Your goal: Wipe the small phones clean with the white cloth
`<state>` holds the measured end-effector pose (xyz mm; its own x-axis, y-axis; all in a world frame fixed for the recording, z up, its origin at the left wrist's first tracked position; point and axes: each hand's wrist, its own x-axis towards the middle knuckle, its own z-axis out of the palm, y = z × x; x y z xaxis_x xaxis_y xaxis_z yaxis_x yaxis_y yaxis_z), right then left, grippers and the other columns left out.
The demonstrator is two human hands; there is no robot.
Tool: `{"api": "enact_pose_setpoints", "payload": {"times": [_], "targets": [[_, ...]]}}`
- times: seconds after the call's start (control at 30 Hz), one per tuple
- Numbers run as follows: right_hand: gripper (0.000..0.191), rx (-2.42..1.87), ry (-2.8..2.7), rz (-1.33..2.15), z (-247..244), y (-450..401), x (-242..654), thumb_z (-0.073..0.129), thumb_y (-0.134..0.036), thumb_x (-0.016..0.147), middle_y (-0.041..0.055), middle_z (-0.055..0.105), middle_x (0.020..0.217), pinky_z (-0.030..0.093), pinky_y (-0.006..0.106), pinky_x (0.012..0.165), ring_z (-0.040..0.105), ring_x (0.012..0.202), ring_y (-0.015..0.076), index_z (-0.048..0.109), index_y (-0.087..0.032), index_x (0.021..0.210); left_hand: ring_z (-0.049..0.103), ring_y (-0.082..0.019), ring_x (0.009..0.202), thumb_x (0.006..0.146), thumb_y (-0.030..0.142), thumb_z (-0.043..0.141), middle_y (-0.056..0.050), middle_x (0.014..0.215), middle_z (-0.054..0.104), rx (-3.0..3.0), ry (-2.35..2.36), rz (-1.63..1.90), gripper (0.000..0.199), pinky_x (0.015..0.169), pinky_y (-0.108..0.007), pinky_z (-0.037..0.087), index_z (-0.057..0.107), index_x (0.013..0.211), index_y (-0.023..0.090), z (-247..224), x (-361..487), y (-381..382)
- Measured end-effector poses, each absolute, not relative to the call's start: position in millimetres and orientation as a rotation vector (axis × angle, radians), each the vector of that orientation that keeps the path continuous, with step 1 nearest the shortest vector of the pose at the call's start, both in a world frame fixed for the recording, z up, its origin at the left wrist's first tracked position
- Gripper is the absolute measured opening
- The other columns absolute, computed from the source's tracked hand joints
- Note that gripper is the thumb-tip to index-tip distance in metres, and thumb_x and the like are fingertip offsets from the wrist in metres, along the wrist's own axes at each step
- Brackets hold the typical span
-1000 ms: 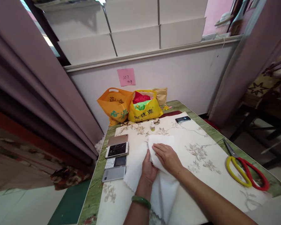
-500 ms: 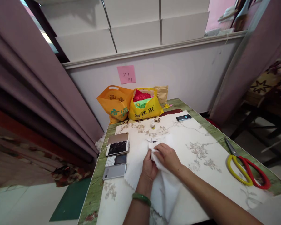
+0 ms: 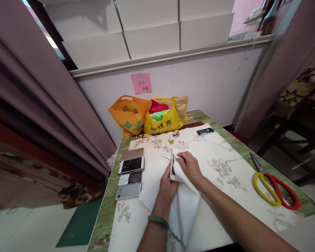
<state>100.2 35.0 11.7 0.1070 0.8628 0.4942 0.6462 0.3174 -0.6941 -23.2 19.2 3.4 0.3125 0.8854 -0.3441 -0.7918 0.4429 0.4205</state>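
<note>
My left hand point(image 3: 168, 185) is closed around a white phone point(image 3: 175, 176) with a dark screen, held over the table. A white cloth point(image 3: 185, 210) with a scalloped edge hangs from the phone and spreads out below and to the left. Pinched in my right hand point(image 3: 191, 168) is part of that cloth, pressed at the phone's far end. The cloth and my right fingers cover much of the screen. A green bangle point(image 3: 158, 221) circles my left wrist.
Left of my hands lie several phones in a column, among them a keypad phone point(image 3: 130, 179). Large scissors point(image 3: 274, 185) lie at the right, a dark phone point(image 3: 205, 131) at the far right. A small bottle point(image 3: 171, 139), an orange bag point(image 3: 128, 115) and a yellow bag point(image 3: 162, 120) stand behind.
My right hand has moved with the cloth up toward the phone's far end and slightly right. More of the white phone and its dark screen now shows.
</note>
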Motion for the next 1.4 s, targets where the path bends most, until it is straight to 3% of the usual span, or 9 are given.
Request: {"api": "enact_pose_setpoints", "payload": {"times": [0.23, 0.5, 0.67, 0.77, 0.87, 0.97, 1.13, 1.3, 1.4], "targets": [[0.013, -1.268, -1.989, 0.432, 14, 6, 102, 0.056, -0.021, 0.086, 0.0015, 0.065, 0.092, 0.049, 0.027, 0.077, 0.063, 0.087, 0.0161, 0.066, -0.025, 0.093, 0.068, -0.018, 0.083, 0.087, 0.029, 0.055, -0.008, 0.08, 0.071, 0.172, 0.625, 1.088, 0.024, 0.085, -0.029, 0.054, 0.068, 0.094, 0.01, 1, -24, 20], [0.025, -1.203, -2.014, 0.557, 21, 10, 106, 0.058, -0.021, 0.085, 0.0028, 0.066, 0.098, 0.051, 0.027, 0.077, 0.064, 0.084, 0.016, 0.064, -0.026, 0.109, 0.067, -0.018, 0.076, 0.087, 0.034, 0.054, -0.006, 0.073, 0.068, 0.212, 0.634, 1.056, 0.025, 0.081, -0.032, 0.055, 0.066, 0.079, 0.013, 3, -26, 21], [0.031, -1.21, -1.926, 0.557, 13, 10, 102, 0.062, -0.023, 0.083, 0.0049, 0.062, 0.104, 0.052, 0.028, 0.073, 0.061, 0.077, 0.0147, 0.062, -0.024, 0.113, 0.067, -0.026, 0.092, 0.083, 0.051, 0.058, -0.011, 0.084, 0.071, 0.237, 0.577, 1.039, 0.044, 0.086, -0.038, 0.053, 0.067, 0.095, 0.01, 4, -28, 17], [0.026, -1.169, -1.886, 0.563, 13, 11, 105, 0.053, -0.023, 0.088, 0.0055, 0.062, 0.104, 0.051, 0.029, 0.078, 0.062, 0.087, 0.0165, 0.063, -0.024, 0.112, 0.068, -0.023, 0.088, 0.076, 0.032, 0.071, -0.008, 0.092, 0.072, 0.307, 0.616, 1.129, 0.035, 0.088, -0.036, 0.051, 0.065, 0.104, 0.013, -1, -28, 15], [0.027, -1.258, -1.777, 0.491, 12, 14, 110, 0.049, -0.021, 0.089, 0.0057, 0.062, 0.106, 0.05, 0.029, 0.078, 0.062, 0.083, 0.016, 0.062, -0.023, 0.113, 0.069, -0.022, 0.083, 0.07, 0.016, 0.071, -0.008, 0.093, 0.072, 0.387, 0.661, 1.157, 0.041, 0.086, -0.036, 0.051, 0.063, 0.11, 0.013, -3, -27, 13], [0.024, -1.392, -1.814, 0.417, 13, 20, 113, 0.056, -0.025, 0.086, 0.0035, 0.061, 0.104, 0.048, 0.028, 0.072, 0.059, 0.072, 0.0137, 0.062, -0.024, 0.109, 0.069, -0.024, 0.083, 0.07, 0.016, 0.069, -0.009, 0.093, 0.073, 0.404, 0.684, 1.14, 0.044, 0.085, -0.036, 0.051, 0.063, 0.113, 0.013, -1, -26, 13], [0.005, -1.464, -1.907, 0.339, 19, 33, 112, 0.057, -0.026, 0.086, -0.0002, 0.059, 0.082, 0.043, 0.025, 0.068, 0.058, 0.073, 0.0144, 0.061, -0.023, 0.085, 0.069, -0.023, 0.089, 0.075, 0.022, 0.068, -0.007, 0.094, 0.073, 0.415, 0.669, 1.144, 0.046, 0.086, -0.035, 0.05, 0.059, 0.12, 0.015, 3, -26, 14], [0.02, -1.498, -1.643, 0.165, 17, 36, 102, 0.054, -0.025, 0.088, 0.0062, 0.059, 0.104, 0.046, 0.028, 0.073, 0.059, 0.08, 0.0174, 0.058, -0.021, 0.107, 0.067, -0.023, 0.097, 0.079, 0.027, 0.066, -0.009, 0.105, 0.072, 0.341, 0.665, 1.13, 0.043, 0.091, -0.035, 0.049, 0.06, 0.12, 0.015, 6, -23, 14], [0.025, -1.379, -1.707, 0.217, 13, 29, 94, 0.053, -0.024, 0.089, 0.0062, 0.059, 0.103, 0.048, 0.029, 0.077, 0.059, 0.08, 0.0171, 0.056, -0.022, 0.113, 0.067, -0.025, 0.098, 0.086, 0.042, 0.058, -0.012, 0.101, 0.072, 0.257, 0.659, 1.072, 0.042, 0.092, -0.036, 0.05, 0.063, 0.113, 0.011, 8, -22, 15]]}}
